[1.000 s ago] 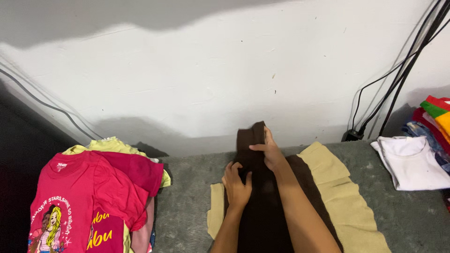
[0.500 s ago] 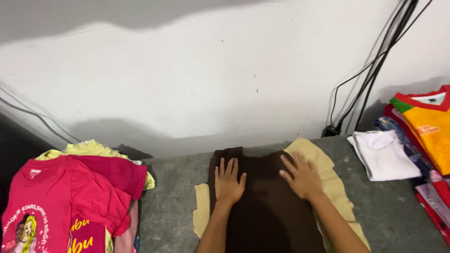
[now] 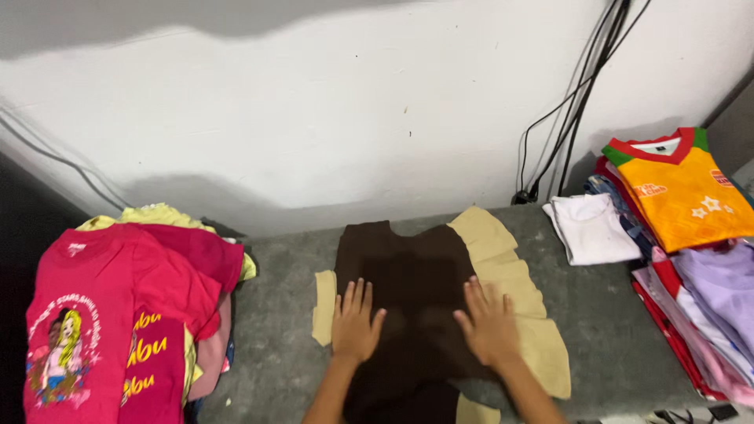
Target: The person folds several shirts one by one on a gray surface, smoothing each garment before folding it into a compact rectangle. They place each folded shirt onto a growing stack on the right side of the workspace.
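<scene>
Both hands are down flat on the dark brown garment [image 3: 404,275], which lies spread in the middle of the grey padded surface [image 3: 290,345], its neckline pointing to the far side toward the white wall [image 3: 353,118]. The left hand [image 3: 355,323] is open, fingers spread, palm pressed onto the brown fabric near its left edge. The right hand [image 3: 491,323] is open too, fingers fanned, resting on the right part of the brown cloth, right where it meets the pale yellow cloth [image 3: 522,314] beneath it. That yellow cloth shows in tiers along the right side of the brown garment and as a narrow strip on the left. Neither hand grips anything; both lie flat on the fabric. Off to the left sits a heap of clothes topped by a bright pink T-shirt [image 3: 102,330] with a printed picture, yellow pieces showing under it. To the right, a folded white garment [image 3: 591,228] lies on the surface, and beyond it a pile with an orange shirt [image 3: 682,192] trimmed in red and green, and a lilac piece [image 3: 722,290] nearer. Black cables [image 3: 577,94] run down the wall to a plug at the far right of the surface
</scene>
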